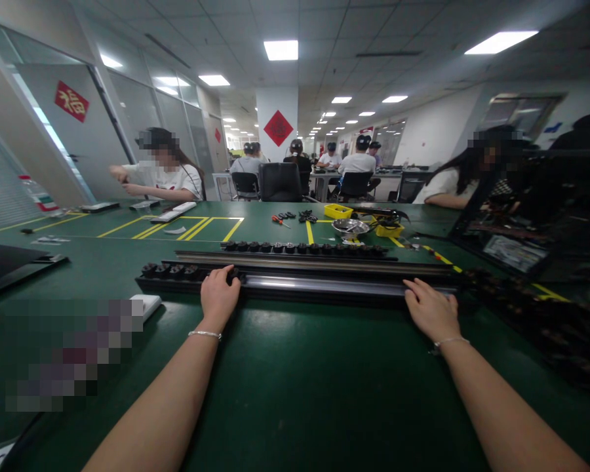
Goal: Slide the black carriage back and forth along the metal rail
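Observation:
A long black rail (319, 286) with a shiny grey channel lies crosswise on the green table. Several small black round parts (177, 269) sit in a row at its left end. My left hand (219, 296) rests palm down over the rail beside that row, thumb a little apart from its bent fingers; what lies under the fingertips is partly hidden. Toward the rail's right end, my right hand (431, 308) lies with fingers loosely spread across the near edge. Behind stand a second long rail (295, 261) and a strip of black round parts (302, 248).
Farther back are a metal bowl (350, 227), yellow bins (338, 211) and a red-handled screwdriver (278, 221). Dark parts (535, 314) are heaped at right. A blurred-out object lies at left near a dark panel (14, 265). People sit across the table.

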Demonstrator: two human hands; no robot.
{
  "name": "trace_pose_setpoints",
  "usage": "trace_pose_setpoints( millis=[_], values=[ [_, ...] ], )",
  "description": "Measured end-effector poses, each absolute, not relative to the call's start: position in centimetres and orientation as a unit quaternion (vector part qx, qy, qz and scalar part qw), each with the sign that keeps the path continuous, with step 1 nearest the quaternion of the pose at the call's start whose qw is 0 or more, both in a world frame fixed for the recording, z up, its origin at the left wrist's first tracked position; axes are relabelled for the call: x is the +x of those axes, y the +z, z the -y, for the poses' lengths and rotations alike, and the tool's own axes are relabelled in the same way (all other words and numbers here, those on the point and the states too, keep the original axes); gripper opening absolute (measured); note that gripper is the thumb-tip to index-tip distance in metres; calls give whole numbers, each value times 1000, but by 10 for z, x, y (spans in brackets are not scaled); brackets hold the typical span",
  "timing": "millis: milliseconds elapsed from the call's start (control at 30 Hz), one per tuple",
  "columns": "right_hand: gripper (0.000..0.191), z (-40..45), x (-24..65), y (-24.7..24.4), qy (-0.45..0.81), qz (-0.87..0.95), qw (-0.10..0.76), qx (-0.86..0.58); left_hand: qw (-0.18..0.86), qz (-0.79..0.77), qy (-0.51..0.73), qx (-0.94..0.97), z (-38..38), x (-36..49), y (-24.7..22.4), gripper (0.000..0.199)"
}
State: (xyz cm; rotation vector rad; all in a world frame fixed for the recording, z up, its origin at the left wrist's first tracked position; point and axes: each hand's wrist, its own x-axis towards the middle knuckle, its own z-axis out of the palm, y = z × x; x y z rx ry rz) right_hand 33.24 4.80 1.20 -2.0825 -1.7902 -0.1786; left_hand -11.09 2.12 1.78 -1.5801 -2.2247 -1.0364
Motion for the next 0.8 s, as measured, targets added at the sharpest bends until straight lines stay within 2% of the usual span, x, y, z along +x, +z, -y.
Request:
trace_pose_setpoints(
  millis=[800],
  values=[
    [53, -47, 333, 12, -66, 637, 194, -743, 85, 764, -343, -540, -19, -103, 20, 38]
  ],
)
